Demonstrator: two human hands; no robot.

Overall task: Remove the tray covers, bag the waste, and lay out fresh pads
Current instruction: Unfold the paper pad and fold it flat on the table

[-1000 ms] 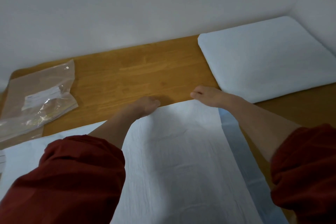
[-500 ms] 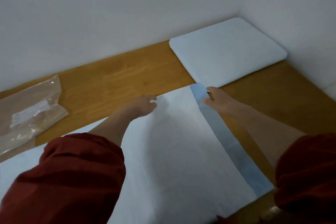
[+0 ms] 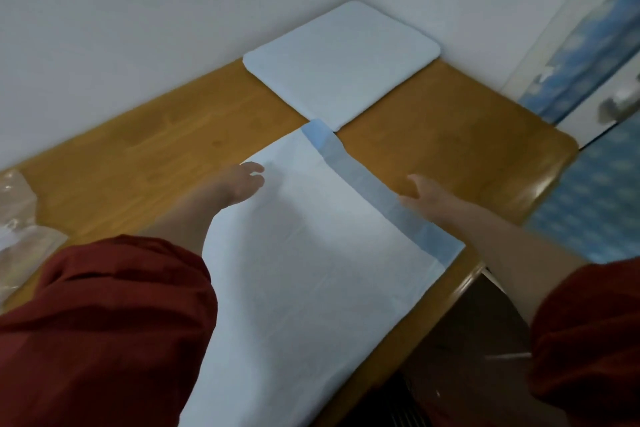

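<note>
The warm-brown wooden tabletop (image 3: 156, 149) fills most of my view, running into the corner of two white walls. Across its near half lies the large white absorbent pad with a blue border strip (image 3: 311, 270), unfolded and nearly flat, its far corner touching the thick, folded pale-blue stack of pads (image 3: 343, 59) tucked into the corner. A crumpled clear plastic bag (image 3: 20, 229) sits at the left edge, well apart from the pad.

My left hand (image 3: 239, 184) rests on the pad near its far left edge, fingers loosely extended and gripping nothing. My right hand (image 3: 422, 194) is open with fingers spread, just beside the blue strip; I cannot tell whether it touches it.

I judge this to be the laying-out step. Next I would press both palms outward to flatten the sheet and square its border to the table edge, watching that the near corner does not slide off.
</note>
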